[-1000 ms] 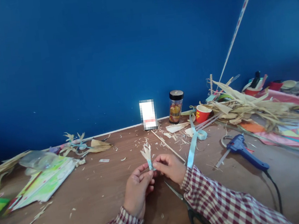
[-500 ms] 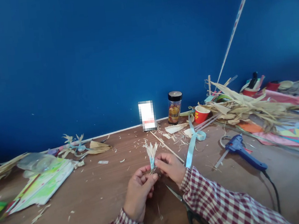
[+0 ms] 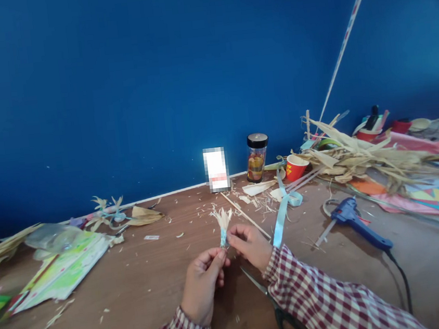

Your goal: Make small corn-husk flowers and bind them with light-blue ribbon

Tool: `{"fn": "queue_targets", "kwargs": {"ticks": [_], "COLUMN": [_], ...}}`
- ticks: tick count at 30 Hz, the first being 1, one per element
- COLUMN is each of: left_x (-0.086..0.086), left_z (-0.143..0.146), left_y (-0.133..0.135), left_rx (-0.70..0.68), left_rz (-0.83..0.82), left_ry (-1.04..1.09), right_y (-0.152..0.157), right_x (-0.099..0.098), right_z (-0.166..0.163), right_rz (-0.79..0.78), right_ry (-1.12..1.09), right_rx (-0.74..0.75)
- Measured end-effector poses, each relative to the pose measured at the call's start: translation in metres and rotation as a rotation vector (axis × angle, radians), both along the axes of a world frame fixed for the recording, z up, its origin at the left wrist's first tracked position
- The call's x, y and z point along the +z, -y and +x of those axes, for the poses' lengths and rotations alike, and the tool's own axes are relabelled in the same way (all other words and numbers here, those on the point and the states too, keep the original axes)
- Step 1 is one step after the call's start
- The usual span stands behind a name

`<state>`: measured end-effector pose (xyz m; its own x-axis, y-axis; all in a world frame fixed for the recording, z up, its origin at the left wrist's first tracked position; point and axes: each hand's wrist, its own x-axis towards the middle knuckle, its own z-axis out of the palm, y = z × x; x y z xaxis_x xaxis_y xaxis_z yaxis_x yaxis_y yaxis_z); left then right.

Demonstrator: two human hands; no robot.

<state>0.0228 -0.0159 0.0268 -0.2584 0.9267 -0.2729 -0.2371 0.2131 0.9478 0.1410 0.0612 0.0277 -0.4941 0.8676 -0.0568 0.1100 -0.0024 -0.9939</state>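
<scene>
A small corn husk flower (image 3: pixel 223 219), pale and pointed at the top, stands upright between my hands with light blue ribbon wound round its lower part. My left hand (image 3: pixel 203 280) pinches its base between thumb and fingers. From the right, the closed thumb and fingertips of my right hand (image 3: pixel 253 247) grip it at the ribbon band. Black-handled scissors (image 3: pixel 286 321) lie partly under my right sleeve, blades pointing up and left. A loose light blue ribbon (image 3: pixel 281 222) runs across the table just beyond my right wrist.
A blue glue gun (image 3: pixel 363 227) with its cord lies to the right. Farther back are a lidded jar (image 3: pixel 256 159), a red paper cup (image 3: pixel 297 168) and heaped dry husks (image 3: pixel 363 157). Painted paper (image 3: pixel 67 267) lies left. Husk scraps litter the brown table (image 3: pixel 140 303).
My left hand's thumb and fingers have shifted slightly upward on the flower's base. The flower has turned a little, and its tips look more spread. My right hand stays nearly still.
</scene>
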Motion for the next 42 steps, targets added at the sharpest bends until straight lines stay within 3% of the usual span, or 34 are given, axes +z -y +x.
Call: {"fn": "queue_targets", "kwargs": {"ticks": [5, 12, 20, 26, 33, 39, 42], "left_x": [0.000, -0.001, 0.000, -0.001, -0.004, -0.005, -0.007], "left_z": [0.003, 0.011, 0.012, 0.012, 0.005, 0.004, 0.004], "left_y": [0.002, 0.009, 0.008, 0.007, 0.002, 0.001, 0.001], "left_rx": [-0.073, -0.205, -0.222, -0.192, -0.016, -0.015, -0.031], "left_rz": [0.033, 0.034, 0.022, 0.013, 0.011, -0.004, 0.002], "left_ry": [0.003, 0.129, 0.212, 0.201, 0.115, 0.055, 0.025], "right_y": [-0.001, -0.002, -0.004, -0.004, -0.006, -0.006, -0.007], "right_x": [-0.003, -0.012, -0.006, -0.004, -0.001, 0.006, 0.005], "right_z": [-0.002, -0.001, 0.004, 0.003, -0.003, 0.004, 0.005], "right_rz": [-0.085, -0.302, -0.394, -0.444, -0.444, -0.394, -0.397], "right_ry": [-0.091, -0.347, -0.350, -0.324, -0.401, -0.415, -0.373], "right_rx": [0.008, 0.178, 0.315, 0.300, -0.026, 0.136, 0.129]}}
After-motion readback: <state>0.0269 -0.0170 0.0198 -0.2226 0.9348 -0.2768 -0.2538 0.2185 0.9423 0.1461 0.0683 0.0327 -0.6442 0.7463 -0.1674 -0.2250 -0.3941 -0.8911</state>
